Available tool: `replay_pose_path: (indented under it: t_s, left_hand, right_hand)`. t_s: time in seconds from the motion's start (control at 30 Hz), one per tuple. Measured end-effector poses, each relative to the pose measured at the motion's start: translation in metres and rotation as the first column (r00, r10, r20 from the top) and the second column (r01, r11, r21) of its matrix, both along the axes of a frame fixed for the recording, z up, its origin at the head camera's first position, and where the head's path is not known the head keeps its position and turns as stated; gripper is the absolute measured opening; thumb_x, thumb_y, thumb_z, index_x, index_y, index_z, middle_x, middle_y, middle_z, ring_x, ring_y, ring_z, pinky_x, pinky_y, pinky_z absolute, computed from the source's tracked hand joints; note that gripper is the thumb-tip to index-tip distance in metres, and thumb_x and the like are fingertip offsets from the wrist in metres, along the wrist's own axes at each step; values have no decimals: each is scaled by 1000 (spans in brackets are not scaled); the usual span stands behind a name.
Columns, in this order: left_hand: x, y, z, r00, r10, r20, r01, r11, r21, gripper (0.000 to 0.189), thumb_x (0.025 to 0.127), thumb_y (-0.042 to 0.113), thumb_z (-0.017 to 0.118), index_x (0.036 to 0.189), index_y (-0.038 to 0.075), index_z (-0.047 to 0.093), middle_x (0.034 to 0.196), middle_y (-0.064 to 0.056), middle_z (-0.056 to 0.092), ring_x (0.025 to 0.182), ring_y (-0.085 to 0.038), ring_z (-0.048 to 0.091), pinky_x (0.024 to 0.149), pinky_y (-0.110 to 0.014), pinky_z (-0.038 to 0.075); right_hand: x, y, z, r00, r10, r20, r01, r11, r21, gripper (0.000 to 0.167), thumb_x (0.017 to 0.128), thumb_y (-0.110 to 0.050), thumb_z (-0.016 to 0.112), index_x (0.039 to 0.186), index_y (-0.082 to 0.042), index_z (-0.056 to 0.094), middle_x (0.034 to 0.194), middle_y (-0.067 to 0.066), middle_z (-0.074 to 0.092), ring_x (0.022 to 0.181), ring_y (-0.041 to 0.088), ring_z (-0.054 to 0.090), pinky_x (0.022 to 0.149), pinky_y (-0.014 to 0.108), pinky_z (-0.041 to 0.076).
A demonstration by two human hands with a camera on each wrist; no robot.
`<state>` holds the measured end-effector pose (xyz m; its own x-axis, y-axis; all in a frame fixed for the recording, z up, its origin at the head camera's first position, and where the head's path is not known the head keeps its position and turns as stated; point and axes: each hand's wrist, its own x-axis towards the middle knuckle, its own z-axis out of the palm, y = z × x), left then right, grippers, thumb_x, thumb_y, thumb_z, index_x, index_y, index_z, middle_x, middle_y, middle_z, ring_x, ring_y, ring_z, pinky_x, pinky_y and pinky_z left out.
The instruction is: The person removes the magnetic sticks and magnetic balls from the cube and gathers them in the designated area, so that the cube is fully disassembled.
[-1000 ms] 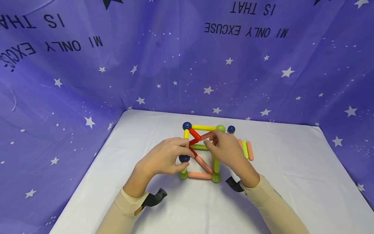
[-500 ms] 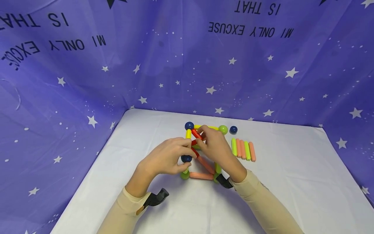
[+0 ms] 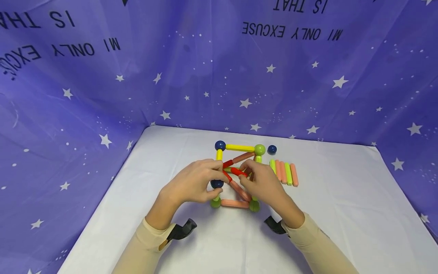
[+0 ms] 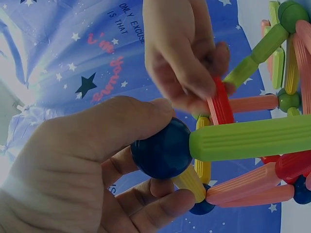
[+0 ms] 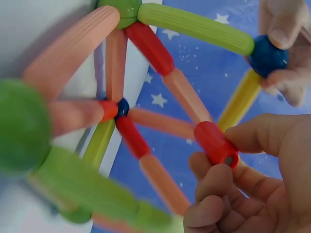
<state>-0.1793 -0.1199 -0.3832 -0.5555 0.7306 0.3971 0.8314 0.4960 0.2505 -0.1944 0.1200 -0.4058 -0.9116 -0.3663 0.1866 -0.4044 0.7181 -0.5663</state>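
A frame of magnetic rods and balls stands on the table under both hands. My left hand (image 3: 195, 182) pinches a dark blue ball (image 4: 163, 148) at its near-left corner, with a green rod (image 4: 248, 138) and a yellow rod (image 5: 240, 99) joined to that ball. My right hand (image 3: 266, 182) pinches a red magnetic rod (image 5: 214, 141) between thumb and fingers; its round end with a metal dot shows in the right wrist view. In the head view this red rod (image 3: 238, 172) lies over the middle of the frame. Left fingers partly cover the blue ball there.
Right of the frame lies a row of several loose pink (image 3: 283, 172) and light-green rods (image 3: 288, 174). One loose blue ball (image 3: 272, 149) sits behind them. Green balls (image 3: 254, 206) mark other corners. A purple star-printed cloth (image 3: 246, 76) hangs behind the white table (image 3: 342, 209).
My right hand reached left to the red rod by the far blue ball, took hold of it, then drew it right and nearer, apart from that ball. My left hand stayed on its ball.
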Motion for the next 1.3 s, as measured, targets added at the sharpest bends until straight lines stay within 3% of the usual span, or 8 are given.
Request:
replay_pose_path:
  t_s: [0.2,0.4,0.57,0.73,0.87,1.07,1.3]
  left_hand:
    - [0,0,0,1000,6,8,-6,1000,-8,17,79,16,72,95,21,75,82,10,47,74,-7,43,65,-24,40]
    - [1,-1,0,999,21,35,-20,1000,-17,17,79,17,73,96,21,76,82,10,47,74,-7,43,65,-24,40]
    - [1,-1,-2,999,20,38,-19,1000,-24,17,80,18,73,96,21,76,83,11,47,75,-8,43,65,-24,40]
    - [0,-1,-1,999,19,27,-19,1000,-18,17,79,18,73,96,21,76,84,11,48,74,-7,44,66,-24,40]
    - [0,0,0,999,20,33,-20,1000,-23,17,79,19,73,96,21,76,83,11,47,74,-7,44,65,-24,40]
    - [1,0,0,999,18,36,-17,1000,-19,17,79,18,73,96,21,76,82,11,47,74,-8,43,65,-24,40]
    - [0,-2,0,1000,15,27,-15,1000,-11,18,79,17,72,97,21,76,83,10,47,75,-7,43,66,-24,40]
  right_hand:
    - [10,45,-3,995,-89,-35,88,995,-37,14,85,-16,68,100,-16,65,79,-6,64,61,12,54,51,30,45]
    - [15,93,-19,967,-240,-91,244,969,35,12,83,-15,66,96,-14,65,75,-4,64,58,13,53,50,30,42]
    - [22,119,-35,947,-320,-34,322,936,143,15,84,-16,65,97,-7,64,73,0,63,53,14,49,46,30,39]
    - [21,128,-45,934,-338,118,296,914,276,19,86,-21,65,97,-7,62,67,-1,59,52,16,48,47,31,38]
    - [18,126,-50,929,-309,206,243,926,290,16,87,-24,65,95,-10,62,71,-2,62,57,16,52,50,31,40]
    - [16,119,-49,942,-259,215,198,943,266,15,88,-22,65,92,-8,66,71,-3,62,58,15,52,51,31,41]
    - [14,108,-38,949,-274,159,214,925,314,17,88,-23,63,90,-7,68,65,-3,59,54,15,50,49,31,40]
